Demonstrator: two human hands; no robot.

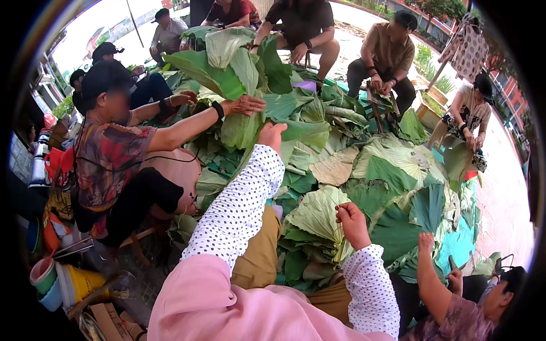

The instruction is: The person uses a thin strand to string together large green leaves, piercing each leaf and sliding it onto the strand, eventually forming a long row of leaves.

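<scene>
Gripping, apparently, a green leaf (309, 134) at the far middle of the leaf heap (392, 176) with left hand (272, 138) fingers; curling right hand (352, 224) fingers narrow beside a nearer pale leaf (318, 216), whether holding anything impossible to tell. Seemingly gathering leaves; next, probably needing a gentle pull nearer.

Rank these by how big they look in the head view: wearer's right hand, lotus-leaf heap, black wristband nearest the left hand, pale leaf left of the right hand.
1. Lotus-leaf heap
2. Pale leaf
3. Wearer's right hand
4. Black wristband
</scene>
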